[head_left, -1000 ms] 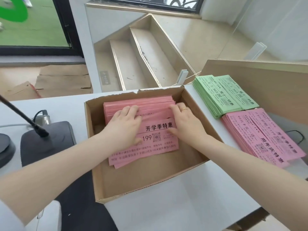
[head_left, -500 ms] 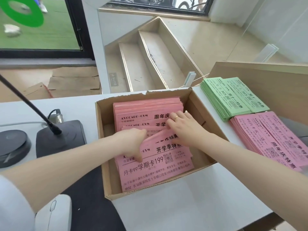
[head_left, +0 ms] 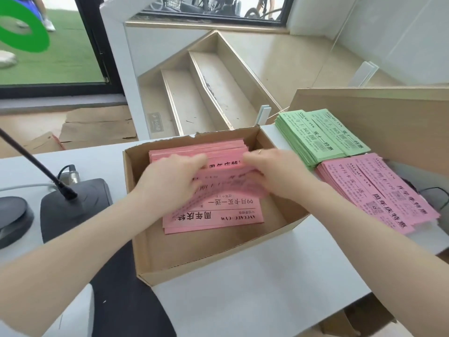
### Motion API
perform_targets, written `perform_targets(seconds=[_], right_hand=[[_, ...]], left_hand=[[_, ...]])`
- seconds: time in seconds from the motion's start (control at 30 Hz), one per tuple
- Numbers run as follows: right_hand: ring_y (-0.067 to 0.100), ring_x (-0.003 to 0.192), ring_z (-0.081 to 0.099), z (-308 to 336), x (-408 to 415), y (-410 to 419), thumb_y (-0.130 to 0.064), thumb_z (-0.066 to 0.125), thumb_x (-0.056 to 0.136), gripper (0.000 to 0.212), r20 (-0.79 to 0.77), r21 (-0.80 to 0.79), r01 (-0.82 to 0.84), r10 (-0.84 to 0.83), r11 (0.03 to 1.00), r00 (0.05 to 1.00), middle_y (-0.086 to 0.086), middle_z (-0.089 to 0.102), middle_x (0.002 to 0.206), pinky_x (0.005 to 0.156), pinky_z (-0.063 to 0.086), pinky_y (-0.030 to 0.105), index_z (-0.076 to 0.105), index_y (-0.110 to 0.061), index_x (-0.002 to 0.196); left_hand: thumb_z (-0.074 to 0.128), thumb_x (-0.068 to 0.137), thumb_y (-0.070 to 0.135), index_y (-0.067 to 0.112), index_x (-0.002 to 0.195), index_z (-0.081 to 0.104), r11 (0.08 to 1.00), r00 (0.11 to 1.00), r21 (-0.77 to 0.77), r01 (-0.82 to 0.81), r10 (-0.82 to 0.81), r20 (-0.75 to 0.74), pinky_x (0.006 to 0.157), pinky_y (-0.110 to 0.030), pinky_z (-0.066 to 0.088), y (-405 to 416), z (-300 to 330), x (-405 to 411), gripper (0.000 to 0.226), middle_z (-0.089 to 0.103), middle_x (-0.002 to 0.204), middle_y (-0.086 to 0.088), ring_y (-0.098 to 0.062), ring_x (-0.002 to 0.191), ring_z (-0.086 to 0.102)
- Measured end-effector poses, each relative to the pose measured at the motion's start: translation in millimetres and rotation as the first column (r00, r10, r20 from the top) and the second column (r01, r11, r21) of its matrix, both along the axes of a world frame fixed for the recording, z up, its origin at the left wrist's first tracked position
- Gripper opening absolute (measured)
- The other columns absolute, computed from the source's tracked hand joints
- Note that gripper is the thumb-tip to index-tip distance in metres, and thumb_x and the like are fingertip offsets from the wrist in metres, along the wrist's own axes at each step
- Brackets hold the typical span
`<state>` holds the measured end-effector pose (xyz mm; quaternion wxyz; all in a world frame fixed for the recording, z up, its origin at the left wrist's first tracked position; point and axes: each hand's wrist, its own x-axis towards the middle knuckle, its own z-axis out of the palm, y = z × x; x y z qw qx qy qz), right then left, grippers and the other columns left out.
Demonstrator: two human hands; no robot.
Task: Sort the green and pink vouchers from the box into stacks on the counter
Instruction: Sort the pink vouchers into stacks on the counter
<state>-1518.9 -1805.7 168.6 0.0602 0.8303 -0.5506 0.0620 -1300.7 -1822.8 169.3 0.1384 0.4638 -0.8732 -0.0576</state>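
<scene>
An open cardboard box sits on the white counter. Inside lies a pile of pink vouchers, more of them banked against the far wall. Both my hands are in the box: my left hand and my right hand each grip an end of a blurred bundle of pink vouchers lifted just above the pile. To the right of the box, a green voucher stack lies on the counter, with a pink voucher stack in front of it.
A gooseneck microphone on a dark base and a round black object stand at the left. A white mouse lies on a black mat at the lower left. A wooden panel rises behind the stacks.
My hands went from pressing and leafing through the pink pile to gripping a bundle of it at both ends and lifting it. A different pink voucher now shows on top.
</scene>
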Motion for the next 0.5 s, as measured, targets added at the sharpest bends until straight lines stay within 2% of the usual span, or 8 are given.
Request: perform_targets(seconds=[0.07,0.13,0.17,0.23,0.33,0.4,0.47,0.5], right_hand=[[0.027,0.056,0.055,16.2,-10.7,1.9,-0.011,0.058,0.073,0.008,0.132,-0.213,0.049,-0.021,0.976,0.991,0.004,0.061,0.068,0.048,0.029,0.025,0.059,-0.012,0.081],[0.031,0.061,0.055,29.7,-21.7,9.6,-0.013,0.059,0.078,0.010,0.249,-0.235,0.152,-0.092,0.960,0.964,0.008,0.063,0.070,0.049,0.035,0.028,0.064,-0.012,0.086],[0.032,0.063,0.055,36.3,-28.1,16.2,-0.014,0.060,0.078,0.011,0.310,-0.230,0.188,-0.111,0.955,0.944,0.008,0.063,0.069,0.050,0.040,0.032,0.066,-0.012,0.087],[0.031,0.060,0.054,47.1,-42.2,33.1,-0.018,0.063,0.075,0.010,0.450,-0.315,0.239,-0.077,0.919,0.890,0.006,0.062,0.064,0.051,0.045,0.034,0.069,-0.012,0.081],[0.026,0.058,0.055,50.5,-67.1,63.1,-0.024,0.070,0.071,0.012,0.529,-0.497,0.307,0.003,0.811,0.848,0.002,0.063,0.061,0.055,0.042,0.028,0.068,-0.012,0.076],[0.018,0.066,0.056,41.4,-90.6,86.5,-0.022,0.071,0.073,0.014,0.707,-0.382,0.331,0.042,0.863,0.706,-0.003,0.064,0.070,0.064,0.044,0.029,0.066,-0.013,0.081],[0.016,0.077,0.058,25.5,-119.3,112.0,-0.014,0.072,0.074,0.019,0.883,-0.147,0.303,-0.014,0.941,0.470,-0.003,0.064,0.082,0.074,0.048,0.033,0.062,-0.017,0.090],[0.018,0.083,0.060,15.3,-133.6,124.1,-0.008,0.071,0.075,0.026,0.946,-0.027,0.247,-0.055,0.969,0.320,0.000,0.064,0.088,0.080,0.049,0.037,0.060,-0.019,0.096]], left_hand=[[0.067,0.080,0.029,0.019,0.090,0.063,0.998,0.969,0.005,-0.066,0.065,-0.239,0.065,-0.031,0.048,6.3,20.3,-3.4,0.014,0.065,0.077,0.001,-0.022,0.076,0.060],[0.074,0.075,0.028,0.023,0.078,0.068,0.995,0.906,0.064,-0.080,0.100,-0.412,0.063,-0.023,0.048,14.8,36.0,-6.7,0.009,0.065,0.067,0.005,-0.012,0.065,0.058],[0.075,0.074,0.027,0.028,0.075,0.068,0.994,0.872,0.091,-0.065,0.101,-0.480,0.060,-0.015,0.045,21.1,41.2,-9.7,0.007,0.065,0.066,0.009,-0.005,0.063,0.057],[0.074,0.076,0.021,0.038,0.075,0.066,0.993,0.783,0.112,-0.023,0.088,-0.615,0.059,-0.007,0.044,40.3,48.4,-20.0,0.019,0.068,0.068,0.015,0.000,0.063,0.059],[0.072,0.078,0.013,0.041,0.080,0.065,0.995,0.642,0.101,-0.004,0.080,-0.762,0.064,-0.008,0.049,78.6,50.3,-48.7,0.029,0.067,0.078,0.030,0.005,0.072,0.063],[0.070,0.079,0.009,0.039,0.081,0.066,0.989,0.519,0.147,0.014,0.118,-0.846,0.069,-0.011,0.051,103.5,44.9,-73.0,0.031,0.068,0.075,0.028,0.006,0.075,0.065],[0.070,0.079,0.008,0.036,0.082,0.068,0.977,0.435,0.210,0.043,0.171,-0.884,0.075,-0.020,0.055,125.2,34.3,-96.0,0.028,0.071,0.079,0.021,-0.003,0.081,0.068],[0.069,0.079,0.006,0.033,0.083,0.068,0.969,0.412,0.239,0.058,0.194,-0.890,0.076,-0.023,0.056,135.6,26.6,-106.7,0.027,0.072,0.080,0.018,-0.006,0.082,0.069]])
